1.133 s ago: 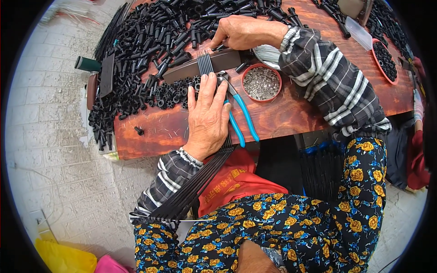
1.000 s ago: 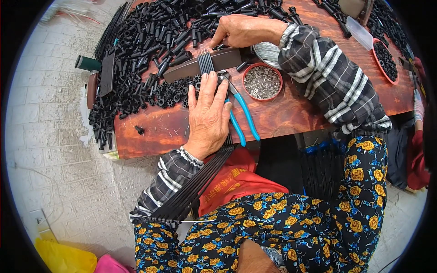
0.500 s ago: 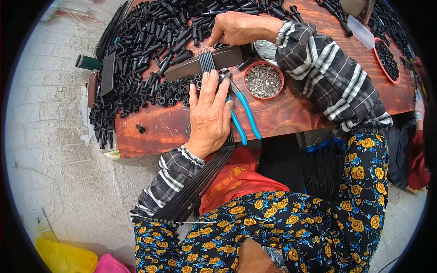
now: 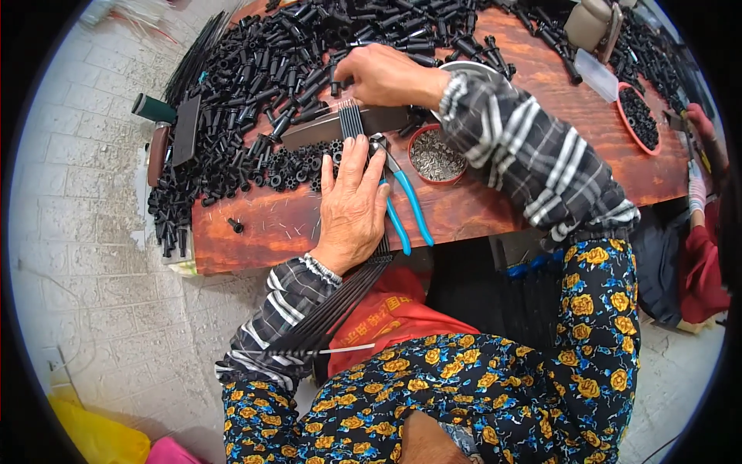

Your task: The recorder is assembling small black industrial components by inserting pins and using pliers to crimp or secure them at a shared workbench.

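My left hand lies flat, fingers stretched out, over a row of thin black cables. Their bare, silvery tips stick out past a long brown block, and their loose lengths trail down past my left forearm. My right hand is bent above those tips, fingers curled beside loose black tubular parts. Its fingertips are partly hidden, so what they hold cannot be made out. Blue-handled pliers rest on the table just right of my left hand.
A red-rimmed dish of small silver metal pieces stands below my right forearm. Ring-shaped black parts lie before the block. Farther right are a red-rimmed tray of black pieces, a clear plastic lid and another person's gloved hand.
My right hand has drawn back from the cable tips toward the black parts, its pointing finger now curled. My left hand stays flat on the cables. The whole view has shifted slightly.
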`<state>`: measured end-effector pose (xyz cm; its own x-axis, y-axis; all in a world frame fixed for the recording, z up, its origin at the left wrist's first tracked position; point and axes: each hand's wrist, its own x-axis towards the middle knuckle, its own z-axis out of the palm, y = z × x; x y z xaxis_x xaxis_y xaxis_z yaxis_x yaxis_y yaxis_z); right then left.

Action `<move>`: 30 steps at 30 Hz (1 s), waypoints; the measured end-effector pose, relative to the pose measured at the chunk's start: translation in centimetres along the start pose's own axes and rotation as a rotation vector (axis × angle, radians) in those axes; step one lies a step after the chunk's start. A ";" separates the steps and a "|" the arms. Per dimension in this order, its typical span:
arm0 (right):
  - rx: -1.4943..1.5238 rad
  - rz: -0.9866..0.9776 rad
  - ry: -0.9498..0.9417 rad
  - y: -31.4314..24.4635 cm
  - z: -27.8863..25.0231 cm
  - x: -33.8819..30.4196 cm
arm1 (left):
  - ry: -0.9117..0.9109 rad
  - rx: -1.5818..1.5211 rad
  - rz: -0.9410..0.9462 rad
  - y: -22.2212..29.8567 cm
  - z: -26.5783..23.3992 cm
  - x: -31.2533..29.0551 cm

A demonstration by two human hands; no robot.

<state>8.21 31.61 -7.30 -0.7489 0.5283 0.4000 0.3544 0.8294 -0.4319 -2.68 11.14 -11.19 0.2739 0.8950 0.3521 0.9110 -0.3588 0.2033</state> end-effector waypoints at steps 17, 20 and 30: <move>0.170 -0.367 -0.004 -15.8 2.9 -13.1 | 0.190 -0.029 0.065 -2.3 3.1 -0.4; 0.142 -0.393 0.071 -16.8 2.1 -12.7 | 0.252 -0.100 0.081 -2.6 3.2 0.0; 0.198 0.120 -0.069 -18.5 -9.8 -3.8 | 0.154 -1.363 0.076 -3.9 -2.7 5.9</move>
<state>10.01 16.04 7.09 -0.7472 0.6014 0.2829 0.3311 0.7060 -0.6261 -5.43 17.13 -7.44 0.1912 0.8555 0.4811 -0.1503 -0.4589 0.8757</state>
